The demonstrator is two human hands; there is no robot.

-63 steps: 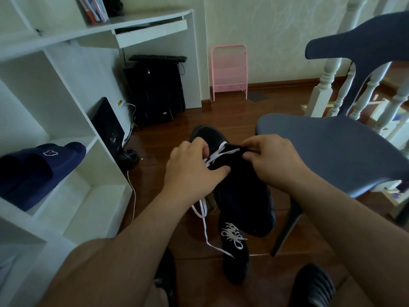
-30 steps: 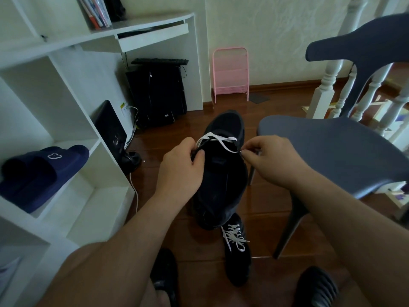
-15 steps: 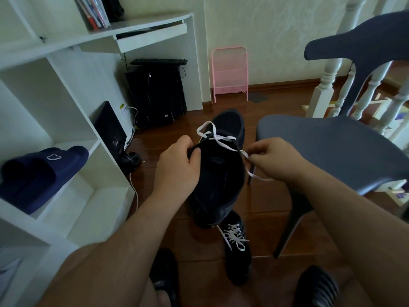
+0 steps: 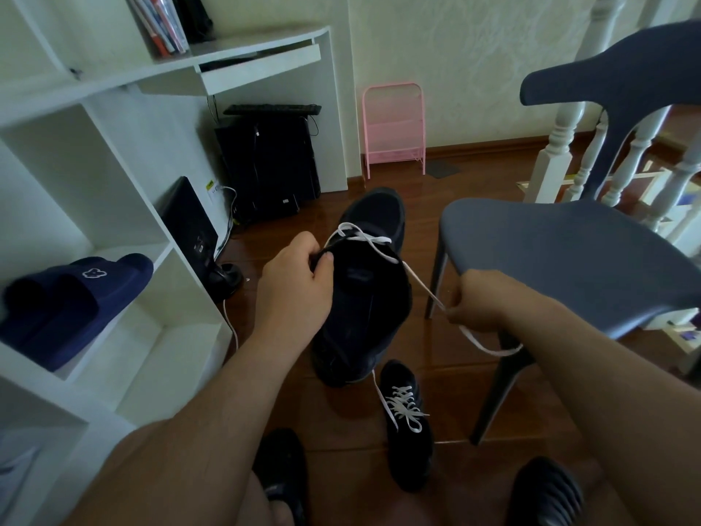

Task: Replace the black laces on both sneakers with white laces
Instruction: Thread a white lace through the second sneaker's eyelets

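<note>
A black sneaker (image 4: 364,298) is held in the air, toe pointing away from me. My left hand (image 4: 294,282) grips its left side near the top eyelets. A white lace (image 4: 421,284) crosses the sneaker's upper and runs taut to the right. My right hand (image 4: 480,305) pinches that lace, and the loose end curves below my wrist. A second black sneaker (image 4: 407,423) with white laces threaded through it stands on the floor under the held one.
A grey-blue chair (image 4: 576,260) stands close on the right, white balusters (image 4: 561,131) behind it. White shelving (image 4: 125,206) on the left holds navy slippers (image 4: 72,298). A black computer tower (image 4: 267,165) and pink rack (image 4: 394,127) stand by the far wall. My black slippers (image 4: 546,495) are at the bottom.
My right hand has drawn the white lace out to the right and downward, away from the sneaker. The left hand keeps its hold on the sneaker, which earlier swung toe-forward.
</note>
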